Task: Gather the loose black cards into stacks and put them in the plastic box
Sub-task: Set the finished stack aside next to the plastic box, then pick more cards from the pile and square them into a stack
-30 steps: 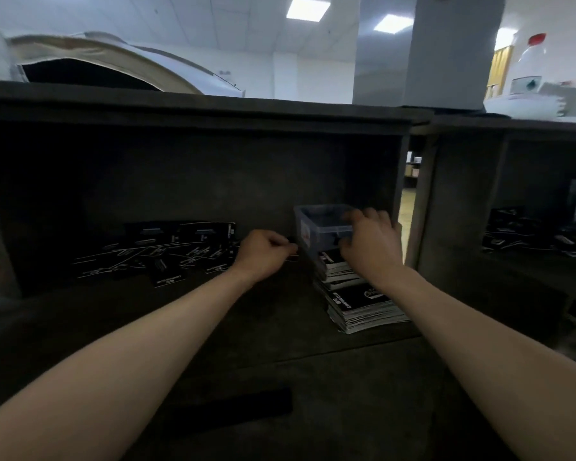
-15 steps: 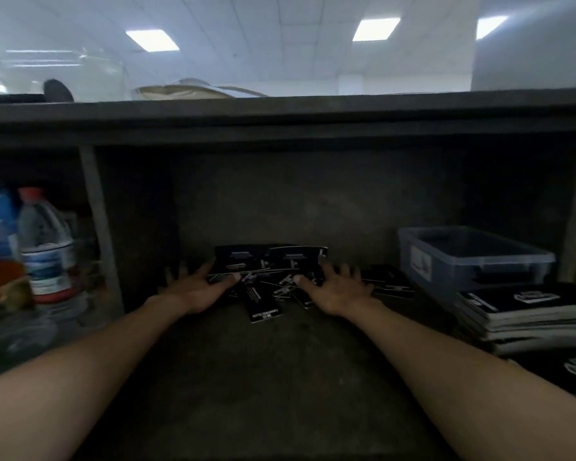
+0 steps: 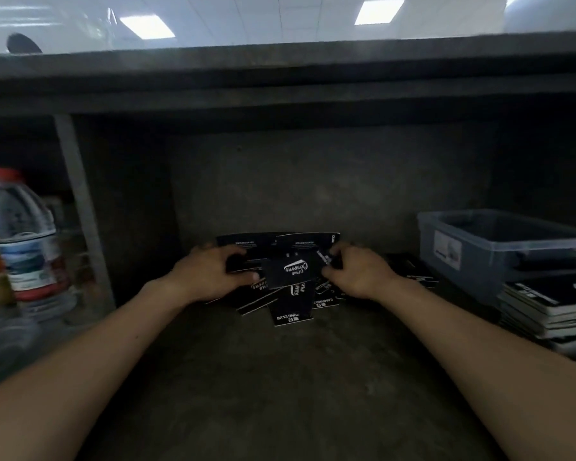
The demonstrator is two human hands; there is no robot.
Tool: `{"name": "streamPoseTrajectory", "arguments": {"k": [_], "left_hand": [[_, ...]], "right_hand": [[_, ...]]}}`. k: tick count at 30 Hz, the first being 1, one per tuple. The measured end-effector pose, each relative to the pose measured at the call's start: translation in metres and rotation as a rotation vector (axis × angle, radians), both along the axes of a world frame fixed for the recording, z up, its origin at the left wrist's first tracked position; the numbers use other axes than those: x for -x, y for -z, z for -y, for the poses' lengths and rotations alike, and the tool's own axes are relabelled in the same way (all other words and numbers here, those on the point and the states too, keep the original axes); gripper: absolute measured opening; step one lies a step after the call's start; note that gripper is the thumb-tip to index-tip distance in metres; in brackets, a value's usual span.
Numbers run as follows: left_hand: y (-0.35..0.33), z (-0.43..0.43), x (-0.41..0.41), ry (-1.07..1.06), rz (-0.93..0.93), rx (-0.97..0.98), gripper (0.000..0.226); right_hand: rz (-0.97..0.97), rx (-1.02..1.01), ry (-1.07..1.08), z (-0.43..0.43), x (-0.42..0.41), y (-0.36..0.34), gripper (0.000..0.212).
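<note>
Your forearms reach in over the bare front of the shelf [image 3: 280,387], and at their ends your hands have closed. Half a second ago both lay flat with fingers spread on either side of the scatter. Now your left hand [image 3: 207,274] is curled round the left edge of a bunch of black cards [image 3: 288,271], thumb on its face, while your right hand [image 3: 356,274] pinches the right edge with bent fingers. Between them one card stands lifted, its white script facing you. Beneath and in front of it, several more lie fanned and crooked on the shelf, not yet in the bunch, and a few others lie just right of your right hand. The sweep has become a squeeze, so I judge the first stack is half made and needs squaring before it goes anywhere. The plastic box [image 3: 512,247] stands well to the right, near the back wall and behind a pile of booklets [image 3: 546,311]; I cannot tell what lies inside it.
</note>
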State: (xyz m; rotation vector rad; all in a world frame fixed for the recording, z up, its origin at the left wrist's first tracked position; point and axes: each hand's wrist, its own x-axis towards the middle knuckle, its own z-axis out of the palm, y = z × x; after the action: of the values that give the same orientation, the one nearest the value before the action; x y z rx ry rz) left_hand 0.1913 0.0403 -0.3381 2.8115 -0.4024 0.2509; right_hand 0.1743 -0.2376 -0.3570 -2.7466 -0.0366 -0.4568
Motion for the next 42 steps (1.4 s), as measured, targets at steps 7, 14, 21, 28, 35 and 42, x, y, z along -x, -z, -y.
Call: {"name": "streamPoseTrajectory", "arguments": {"k": [7, 14, 21, 28, 35, 42], "left_hand": [[0.008, 0.012, 0.007, 0.151, -0.217, -0.132, 0.077], [-0.005, 0.008, 0.011, 0.275, -0.091, -0.011, 0.060], [-0.001, 0.010, 0.010, 0.234, -0.146, 0.093, 0.062], [-0.001, 0.010, 0.011, 0.200, -0.126, 0.168, 0.037], [-0.010, 0.018, 0.017, 0.173, -0.218, 0.531, 0.017], [-0.014, 0.019, 0.019, 0.116, -0.211, 0.801, 0.089]], "right_hand": [[-0.130, 0.149, -0.106, -0.007, 0.004, -0.006, 0.060], [-0.269, 0.053, -0.394, -0.014, 0.024, -0.020, 0.056], [-0.337, 0.014, -0.364, -0.001, 0.030, -0.030, 0.047], [-0.378, 0.032, -0.351, -0.006, 0.036, -0.034, 0.060], [-0.427, -0.051, -0.388, -0.003, 0.040, -0.037, 0.047], [-0.455, -0.071, -0.466, -0.019, 0.041, -0.034, 0.060]]}}
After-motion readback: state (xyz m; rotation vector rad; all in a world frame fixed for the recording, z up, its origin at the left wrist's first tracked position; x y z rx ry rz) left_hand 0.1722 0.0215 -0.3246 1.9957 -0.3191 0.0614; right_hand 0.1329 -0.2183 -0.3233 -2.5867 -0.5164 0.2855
